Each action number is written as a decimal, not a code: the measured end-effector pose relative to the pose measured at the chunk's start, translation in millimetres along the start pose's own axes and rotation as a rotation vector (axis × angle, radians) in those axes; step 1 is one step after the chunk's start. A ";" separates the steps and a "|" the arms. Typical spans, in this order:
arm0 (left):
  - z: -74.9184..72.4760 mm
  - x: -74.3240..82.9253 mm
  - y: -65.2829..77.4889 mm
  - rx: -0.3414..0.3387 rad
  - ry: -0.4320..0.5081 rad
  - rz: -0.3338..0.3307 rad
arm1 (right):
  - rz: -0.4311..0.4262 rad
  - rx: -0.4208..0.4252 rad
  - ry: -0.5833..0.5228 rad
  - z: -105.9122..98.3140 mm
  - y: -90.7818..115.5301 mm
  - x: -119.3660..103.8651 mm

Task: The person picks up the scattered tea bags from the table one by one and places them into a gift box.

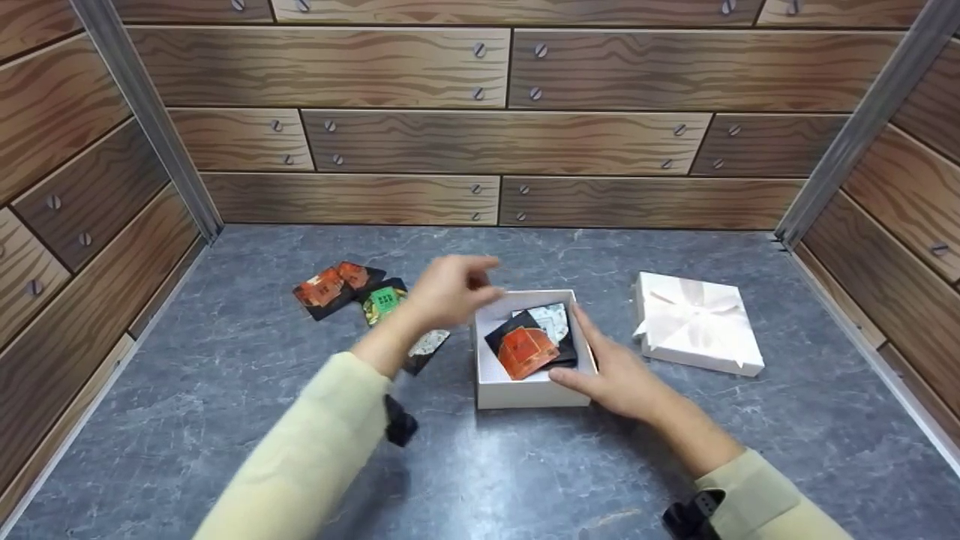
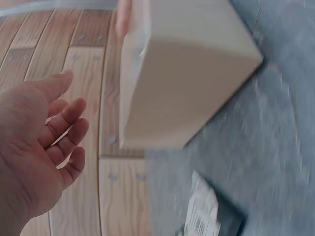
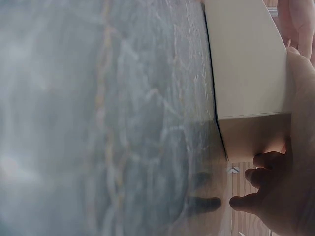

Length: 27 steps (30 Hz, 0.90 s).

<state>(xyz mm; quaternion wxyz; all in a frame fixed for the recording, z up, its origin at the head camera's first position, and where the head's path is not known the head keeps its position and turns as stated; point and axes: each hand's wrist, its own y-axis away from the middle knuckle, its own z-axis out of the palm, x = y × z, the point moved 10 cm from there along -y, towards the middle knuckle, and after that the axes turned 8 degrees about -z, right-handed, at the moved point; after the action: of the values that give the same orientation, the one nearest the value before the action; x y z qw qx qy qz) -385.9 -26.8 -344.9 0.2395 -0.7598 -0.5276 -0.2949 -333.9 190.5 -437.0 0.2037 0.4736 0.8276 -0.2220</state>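
An open white box (image 1: 534,395) stands on the table with several flat, card-like printed pieces inside, an orange-and-black piece (image 1: 525,351) on top. My right hand (image 1: 622,379) holds the box at its right side, thumb over the near rim and fingers along the outer wall. Over the box's left rim hovers my left hand (image 1: 454,291), fingers loosely bent and nothing between them; in the left wrist view the left hand (image 2: 39,142) shows beside the box wall (image 2: 187,88). The right wrist view shows fingers (image 3: 268,182) against the box's side.
Left of the box lie more printed pieces: an orange one (image 1: 324,291), a smaller orange one (image 1: 358,275), a green one (image 1: 384,300) and a pale patterned one (image 1: 429,345) partly behind the left arm. A white lid with a ribbon bow (image 1: 697,319) lies at the right. Wood-patterned walls (image 1: 495,142) enclose the table.
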 end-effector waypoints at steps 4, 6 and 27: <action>-36.3 -24.6 11.4 0.071 0.106 -0.040 | 0.003 0.002 0.002 0.4 -0.5 0.1; -52.8 -38.6 18.1 0.101 0.139 -0.050 | 0.005 0.003 0.000 0.4 -0.9 0.1; -63.7 -165.7 62.3 0.188 0.223 -0.170 | 0.007 -0.004 0.008 0.0 -0.1 0.0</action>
<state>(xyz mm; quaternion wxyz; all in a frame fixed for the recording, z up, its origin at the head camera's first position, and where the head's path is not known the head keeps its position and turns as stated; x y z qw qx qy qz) -384.2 -199.7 -419.0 0.3408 -0.6494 -0.5854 -0.3457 -334.0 190.5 -437.0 0.2021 0.4768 0.8272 -0.2180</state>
